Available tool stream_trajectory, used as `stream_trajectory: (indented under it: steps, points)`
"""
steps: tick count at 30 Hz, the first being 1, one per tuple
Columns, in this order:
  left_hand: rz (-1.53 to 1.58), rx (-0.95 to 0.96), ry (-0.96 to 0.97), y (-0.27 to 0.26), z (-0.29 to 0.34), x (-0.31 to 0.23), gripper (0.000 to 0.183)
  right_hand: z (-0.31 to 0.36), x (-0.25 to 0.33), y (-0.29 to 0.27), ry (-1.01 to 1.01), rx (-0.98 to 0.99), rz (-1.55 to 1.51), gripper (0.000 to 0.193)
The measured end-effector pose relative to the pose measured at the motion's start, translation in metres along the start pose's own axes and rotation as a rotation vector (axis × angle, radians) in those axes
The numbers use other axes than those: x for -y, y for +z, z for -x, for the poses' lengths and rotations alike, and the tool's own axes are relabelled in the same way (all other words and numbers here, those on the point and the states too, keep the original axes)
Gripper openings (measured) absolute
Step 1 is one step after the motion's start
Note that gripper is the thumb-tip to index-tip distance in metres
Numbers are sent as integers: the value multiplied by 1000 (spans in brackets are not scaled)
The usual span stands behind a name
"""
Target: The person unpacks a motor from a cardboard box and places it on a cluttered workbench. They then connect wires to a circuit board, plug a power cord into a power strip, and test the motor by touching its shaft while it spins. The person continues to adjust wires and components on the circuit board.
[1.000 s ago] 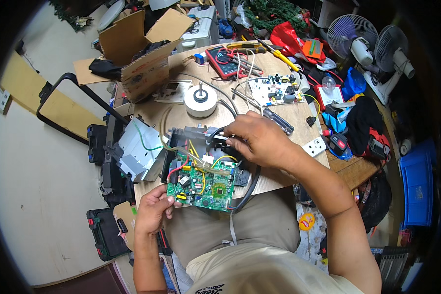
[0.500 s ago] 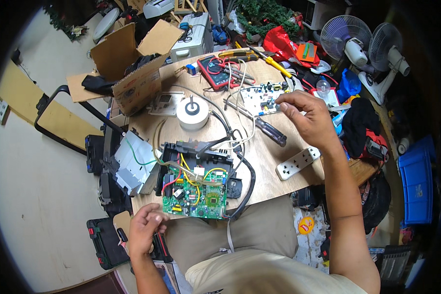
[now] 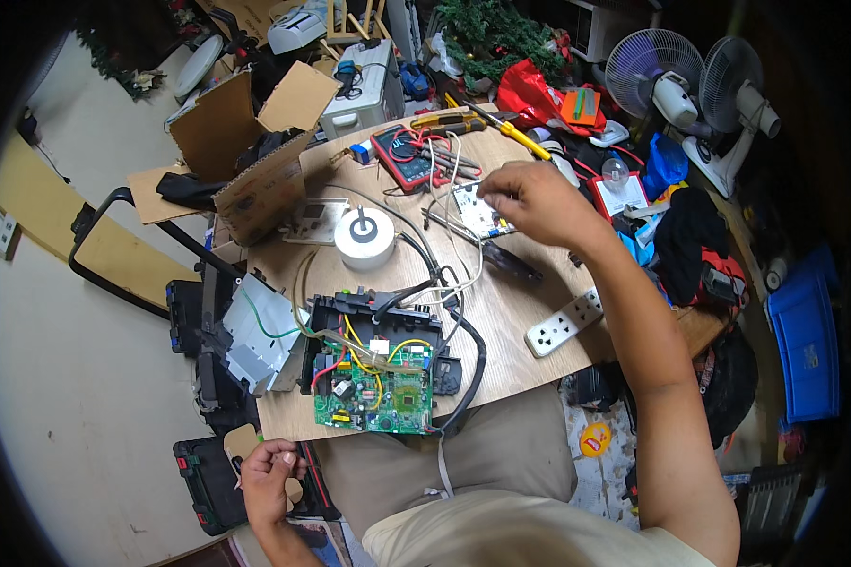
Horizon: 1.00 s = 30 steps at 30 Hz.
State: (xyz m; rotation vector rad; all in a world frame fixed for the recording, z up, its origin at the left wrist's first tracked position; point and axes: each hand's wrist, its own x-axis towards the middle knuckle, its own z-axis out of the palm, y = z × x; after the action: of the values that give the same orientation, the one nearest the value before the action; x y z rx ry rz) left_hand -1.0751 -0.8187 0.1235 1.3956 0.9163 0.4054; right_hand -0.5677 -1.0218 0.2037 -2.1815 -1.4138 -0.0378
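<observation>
My right hand reaches over the far part of the table, its fingers bent and drawn together above a white-faced circuit board. It covers part of that board, and whatever its fingertips hold, if anything, is hidden. Low at the left, off the table's near edge, my left hand hangs with loosely curled fingers and nothing visible in it. Between my arms, a green circuit board lies at the near edge, wired to a black plastic housing. A screwdriver lies just below my right hand.
Behind the housing stands a white round motor. A multimeter with leads and yellow-handled tools lie farther back. A white power strip sits at the right, an open cardboard box at the back left, a bent metal plate at the left.
My right hand has moved left and slightly farther over the white-faced board, covering more of it. My left hand has dropped lower, away from the green board's corner. The view has shifted slightly.
</observation>
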Motion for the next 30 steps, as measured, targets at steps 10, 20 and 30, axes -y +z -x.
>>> stream_trajectory:
  steps: [10, 20, 30]
  points:
    - [-149, 199, 301, 27, 2, -115, 15, -115, -88, 36, 136, 49, 225, 46]
    - [-1034, 283, 855, 231, -196, -257, 31, -97, -73, -12, -49, -453, -287, 17]
    - [-1285, 70, 636, 370, -335, -207, 43, 111, -40, -41, 55, -676, -1123, 23]
